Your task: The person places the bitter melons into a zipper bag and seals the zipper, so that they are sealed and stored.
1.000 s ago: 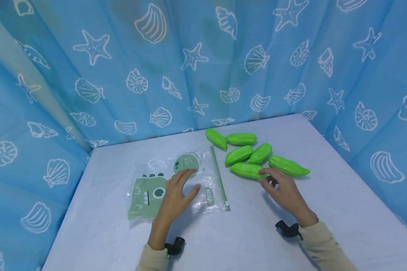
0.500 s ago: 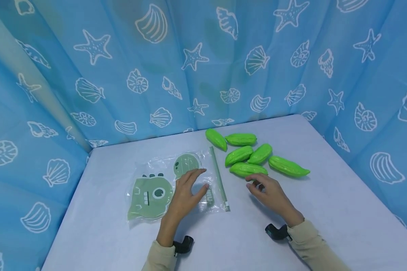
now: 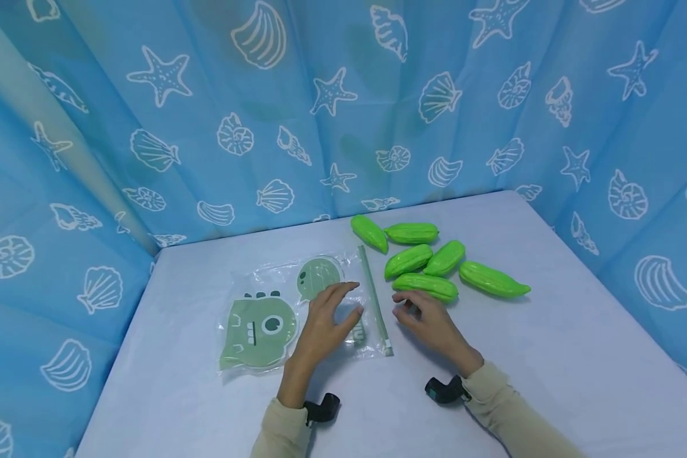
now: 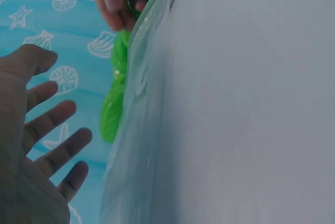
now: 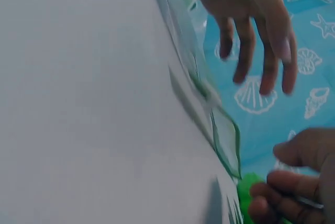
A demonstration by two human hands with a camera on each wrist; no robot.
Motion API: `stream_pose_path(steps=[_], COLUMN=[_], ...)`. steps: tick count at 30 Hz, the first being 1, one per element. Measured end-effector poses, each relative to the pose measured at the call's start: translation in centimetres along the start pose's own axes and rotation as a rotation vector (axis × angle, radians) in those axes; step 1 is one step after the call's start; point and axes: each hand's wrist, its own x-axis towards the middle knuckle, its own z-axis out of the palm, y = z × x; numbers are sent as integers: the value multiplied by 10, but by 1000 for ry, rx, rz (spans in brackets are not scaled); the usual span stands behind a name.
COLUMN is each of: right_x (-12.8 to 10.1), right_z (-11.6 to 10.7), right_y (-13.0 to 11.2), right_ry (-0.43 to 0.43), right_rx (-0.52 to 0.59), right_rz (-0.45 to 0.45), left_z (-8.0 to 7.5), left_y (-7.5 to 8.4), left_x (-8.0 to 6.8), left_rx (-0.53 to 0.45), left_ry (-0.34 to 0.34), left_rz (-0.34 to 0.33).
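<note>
A clear zip bag [image 3: 266,318] printed with a green dinosaur lies flat on the pale table [image 3: 549,356]. Its green zip strip [image 3: 373,299] runs along the right edge. My left hand [image 3: 334,312] is spread over the bag's right part with straight fingers; the left wrist view shows the left hand [image 4: 36,145] held a little above the bag [image 4: 136,130]. Just right of the strip, my right hand [image 3: 418,315] has loosely curled fingers and nothing in it. Several green toy gourds [image 3: 425,286] lie behind it, the nearest almost touching its fingers.
Blue curtains [image 3: 206,95] printed with shells and starfish wall the table at the back and both sides. The other gourds [image 3: 494,280] are spread toward the back right. Black camera mounts [image 3: 323,407] sit on both wrists.
My right hand has moved left from the gourds to the bag's zip edge. My left hand has slid a little to the right over the bag.
</note>
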Motion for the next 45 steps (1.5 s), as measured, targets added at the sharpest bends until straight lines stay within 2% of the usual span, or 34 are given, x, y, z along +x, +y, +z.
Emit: stream_pose_path(steps=[7,12,20,26,29,33,38,45], right_x=[12,20,34,39,41,43,43,36], right_z=[20,20,20,21,21,21,23,30], right_y=[0,5,15,17,18,20,22,25], right_ry=[-3,10,-21,-51,-58,-76,-69,-87], right_rx=[-6,-12,-44,-107,-133,-185,-212,-239], right_rz=[28,24,11,10,-14,-51,-63,-46], left_z=[4,6,7,10,10,7,6,11], left_y=[-3,-3,-4,-4,-3,-1,1,-2], left_x=[1,3,6,6,7,9,18,26], left_rx=[30,30,28,1,21,75,76,104], left_ry=[9,16,10,-62,-106,-113,-107,-174], left_rz=[33,41,44,-15,-32,9,114,182])
